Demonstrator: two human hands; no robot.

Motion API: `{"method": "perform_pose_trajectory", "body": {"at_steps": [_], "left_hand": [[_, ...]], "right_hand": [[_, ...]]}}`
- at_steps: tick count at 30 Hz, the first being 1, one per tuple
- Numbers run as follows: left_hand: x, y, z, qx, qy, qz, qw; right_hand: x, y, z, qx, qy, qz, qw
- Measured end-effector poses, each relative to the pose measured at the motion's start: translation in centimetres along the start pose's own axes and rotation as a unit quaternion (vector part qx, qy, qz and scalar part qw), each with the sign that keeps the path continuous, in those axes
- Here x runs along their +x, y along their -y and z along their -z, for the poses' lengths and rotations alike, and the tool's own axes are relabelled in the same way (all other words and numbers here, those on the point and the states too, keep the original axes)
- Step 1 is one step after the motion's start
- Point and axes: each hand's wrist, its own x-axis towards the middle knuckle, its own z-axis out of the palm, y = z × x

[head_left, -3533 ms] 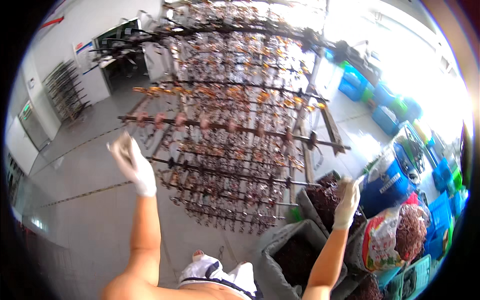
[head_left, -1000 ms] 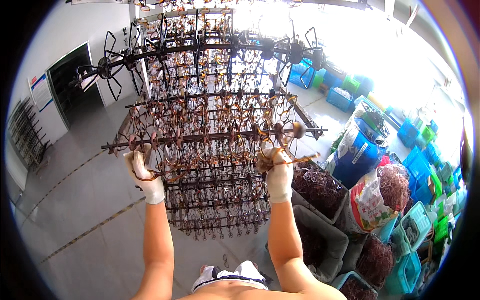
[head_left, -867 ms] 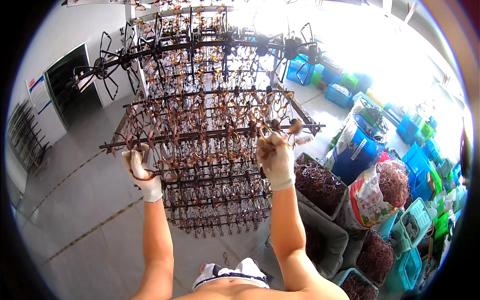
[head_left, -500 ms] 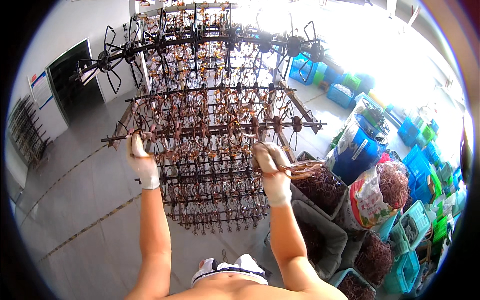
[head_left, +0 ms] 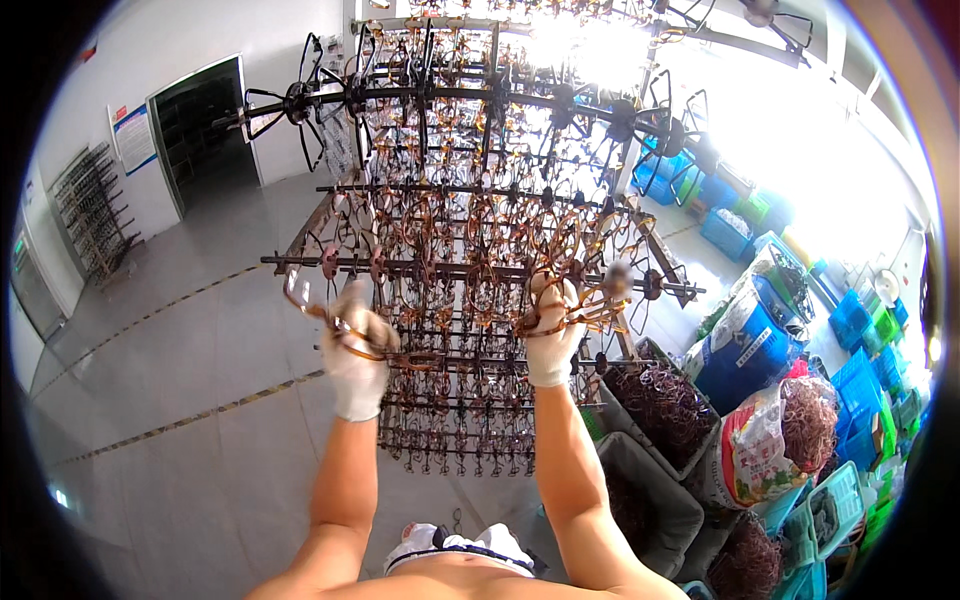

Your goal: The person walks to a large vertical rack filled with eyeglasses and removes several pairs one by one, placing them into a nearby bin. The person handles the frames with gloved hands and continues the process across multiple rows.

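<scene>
My left hand (head_left: pixel 360 365), in a white glove, is closed around a glossy brown eyeglass frame (head_left: pixel 312 305), just below the near rod (head_left: pixel 420 267). Part of that frame sticks out past the fingers, and motion smears it a little. My right hand (head_left: pixel 552 340), gloved too, is up at the same rod and grips several brown eyeglass frames (head_left: pixel 600 318), which fan out to its right. Wire clips line the dark rod, and eyeglass frames hang along its middle. Fingertips of my right hand partly merge with the frames behind them.
Behind and below stand many more rods of eyeglass frames on a rack (head_left: pixel 655 240). A thicker rod with bare wire hooks (head_left: pixel 440 92) crosses above. To the right are grey bins (head_left: pixel 640 490), a sack of reddish strands (head_left: pixel 755 455), a blue barrel (head_left: pixel 745 350) and blue baskets (head_left: pixel 850 315).
My left hand has left the rod's left end, moving down and inward, and now carries an eyeglass frame. My right hand has risen slightly to the rod. The view has shifted left.
</scene>
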Motion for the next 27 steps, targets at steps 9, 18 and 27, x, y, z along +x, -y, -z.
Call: {"method": "perform_pose_trajectory", "body": {"at_steps": [9,18,27], "left_hand": [[2.1,5.6,-0.9,-0.193,-0.011,0.116,0.974],[4.1,5.1,3.0,-0.207,-0.036,0.117,0.971],[2.4,10.7,2.8,-0.419,0.262,-0.03,0.869]], "right_hand": [[-4.6,0.0,-1.0,0.041,-0.018,0.092,0.995],[-1.4,-3.9,-3.4,0.195,0.145,-0.076,0.967],[-1.3,-4.4,-5.3,0.361,0.065,-0.164,0.916]]}}
